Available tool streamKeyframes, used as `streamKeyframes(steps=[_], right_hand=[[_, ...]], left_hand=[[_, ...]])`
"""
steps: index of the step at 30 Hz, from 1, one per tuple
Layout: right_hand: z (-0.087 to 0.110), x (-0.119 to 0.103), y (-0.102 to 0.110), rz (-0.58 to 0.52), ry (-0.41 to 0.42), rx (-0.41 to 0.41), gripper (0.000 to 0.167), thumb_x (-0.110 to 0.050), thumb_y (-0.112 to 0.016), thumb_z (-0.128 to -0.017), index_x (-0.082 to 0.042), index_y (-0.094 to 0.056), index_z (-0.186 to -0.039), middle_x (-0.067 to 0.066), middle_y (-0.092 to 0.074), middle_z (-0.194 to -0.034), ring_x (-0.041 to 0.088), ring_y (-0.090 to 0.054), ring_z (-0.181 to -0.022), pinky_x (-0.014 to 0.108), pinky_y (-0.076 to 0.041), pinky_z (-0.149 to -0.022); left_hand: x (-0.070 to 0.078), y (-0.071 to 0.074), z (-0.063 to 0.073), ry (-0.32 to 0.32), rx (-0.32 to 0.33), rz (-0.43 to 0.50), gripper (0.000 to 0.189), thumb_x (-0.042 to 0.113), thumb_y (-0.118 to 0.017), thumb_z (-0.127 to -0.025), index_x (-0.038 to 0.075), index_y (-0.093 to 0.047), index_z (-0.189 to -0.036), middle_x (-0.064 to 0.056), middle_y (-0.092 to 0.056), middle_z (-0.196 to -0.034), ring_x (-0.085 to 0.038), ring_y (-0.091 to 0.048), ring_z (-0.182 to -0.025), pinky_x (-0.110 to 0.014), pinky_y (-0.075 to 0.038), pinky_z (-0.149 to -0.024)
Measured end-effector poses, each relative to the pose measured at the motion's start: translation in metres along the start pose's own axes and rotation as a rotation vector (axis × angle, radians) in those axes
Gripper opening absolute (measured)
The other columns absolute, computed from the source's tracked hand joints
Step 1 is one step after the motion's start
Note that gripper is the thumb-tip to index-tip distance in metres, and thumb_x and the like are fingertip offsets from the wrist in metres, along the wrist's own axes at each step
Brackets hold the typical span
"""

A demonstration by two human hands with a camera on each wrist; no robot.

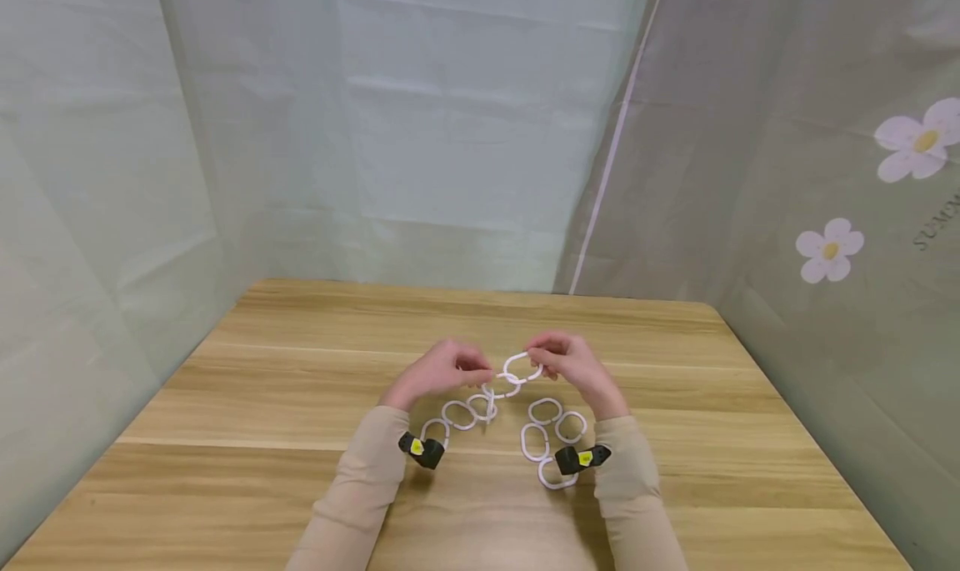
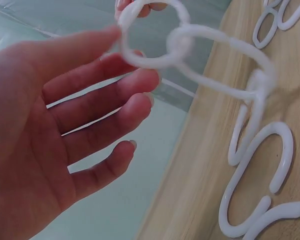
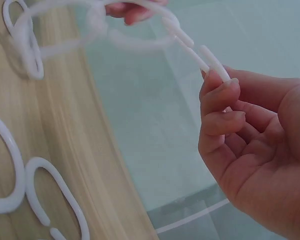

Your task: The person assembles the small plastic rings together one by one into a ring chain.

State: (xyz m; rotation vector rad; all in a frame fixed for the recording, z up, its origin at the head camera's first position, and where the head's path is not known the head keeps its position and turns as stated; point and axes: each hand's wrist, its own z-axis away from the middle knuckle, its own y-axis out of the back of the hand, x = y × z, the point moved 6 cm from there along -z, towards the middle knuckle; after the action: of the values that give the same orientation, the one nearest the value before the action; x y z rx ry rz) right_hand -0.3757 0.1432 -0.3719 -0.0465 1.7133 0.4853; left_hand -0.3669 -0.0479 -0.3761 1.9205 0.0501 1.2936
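Observation:
Right hand [image 1: 576,368] pinches a white plastic curtain ring [image 1: 507,362], an oval with a gap in it, between thumb and fingers. In the right wrist view the gap lies just beyond those fingertips. A second curtain ring [image 2: 205,84] is linked through it and hangs between the hands. From there the linked rings trail down to the table, ending near the left wrist with the last ring [image 1: 435,421]. Left hand [image 1: 440,371] hovers beside the raised rings, fingers loosely extended and spread in the left wrist view, thumb tip close to the upper ring's edge.
Several more white rings [image 1: 545,400] lie on the wooden table [image 1: 262,388], in front of the right wrist. Pale cloth [image 1: 480,137] surrounds the table, with printed flowers [image 1: 829,251] on the right side. Each wrist carries a small black camera [image 1: 429,453].

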Motion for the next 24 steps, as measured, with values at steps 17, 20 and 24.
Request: streamKeyframes(steps=[17,20,24], right_hand=[[-0.003,-0.003,-0.026,0.042,-0.018,-0.098,0.025,-0.011,-0.062,-0.094,0.008,-0.063,-0.11,-0.005,-0.055,-0.066,0.003,-0.042,-0.054,0.018,-0.035,-0.052],[-0.004,-0.003,-0.028,0.047,-0.003,-0.103,0.027,-0.01,-0.06,-0.095,0.009,-0.06,-0.113,-0.006,-0.053,-0.064,0.003,-0.041,-0.053,0.017,-0.034,-0.05],[-0.003,-0.003,-0.027,0.058,-0.005,-0.088,0.025,-0.011,-0.058,-0.096,0.008,-0.06,-0.111,-0.001,-0.054,-0.065,0.005,-0.043,-0.053,0.02,-0.035,-0.051]], left_hand=[[0.009,-0.019,-0.007,0.003,-0.048,0.069,0.026,0.024,-0.06,-0.096,0.001,-0.07,-0.1,-0.009,-0.068,-0.079,-0.035,-0.064,-0.08,-0.03,-0.053,-0.068],[0.009,-0.023,-0.008,-0.009,-0.054,0.066,0.025,0.02,-0.061,-0.095,-0.004,-0.068,-0.095,-0.012,-0.065,-0.076,-0.037,-0.062,-0.076,-0.021,-0.046,-0.06],[0.008,-0.023,-0.008,0.014,-0.04,0.083,0.024,0.019,-0.062,-0.095,-0.004,-0.067,-0.094,-0.008,-0.065,-0.075,-0.027,-0.063,-0.072,-0.029,-0.051,-0.063]])
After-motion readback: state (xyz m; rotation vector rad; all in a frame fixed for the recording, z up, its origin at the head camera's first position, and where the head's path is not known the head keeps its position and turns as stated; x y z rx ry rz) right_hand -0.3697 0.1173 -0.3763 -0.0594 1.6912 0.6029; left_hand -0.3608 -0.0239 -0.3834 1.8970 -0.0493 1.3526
